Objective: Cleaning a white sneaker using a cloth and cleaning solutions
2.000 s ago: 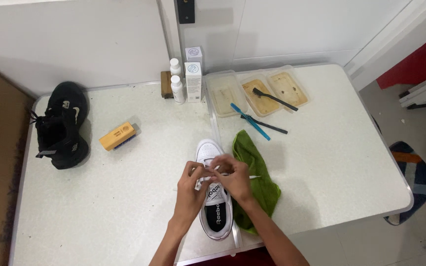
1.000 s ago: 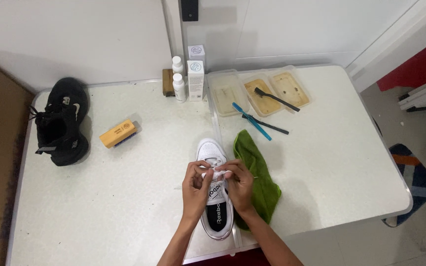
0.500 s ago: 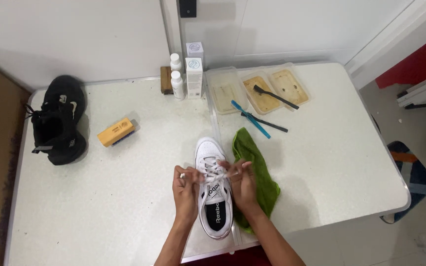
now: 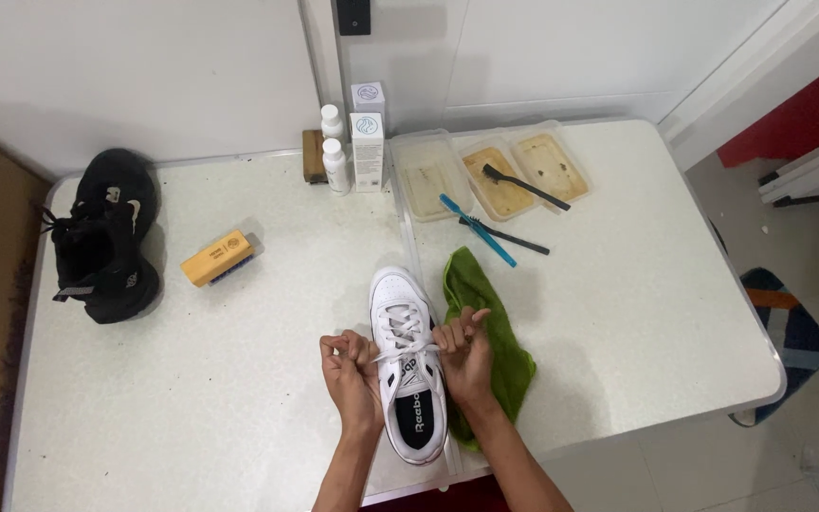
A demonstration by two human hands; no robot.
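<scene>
Lacing the white sneaker (image 4: 408, 370), both hands pulling lace ends apart over the tongue.

We judge the step as tightening the laces; next move calls for even tension, then crossing the ends. Table (image 4: 239, 379) under everything; green cloth (image 4: 490, 322) just right of our right hand (image 4: 466, 356), black shoe (image 4: 106, 237) far left of our left hand (image 4: 351, 372), trays (image 4: 495, 171) ahead. Sneaker sits between our hands, toe away. Both fists closed, each pinching a white lace end, wrists bent inward.
</scene>
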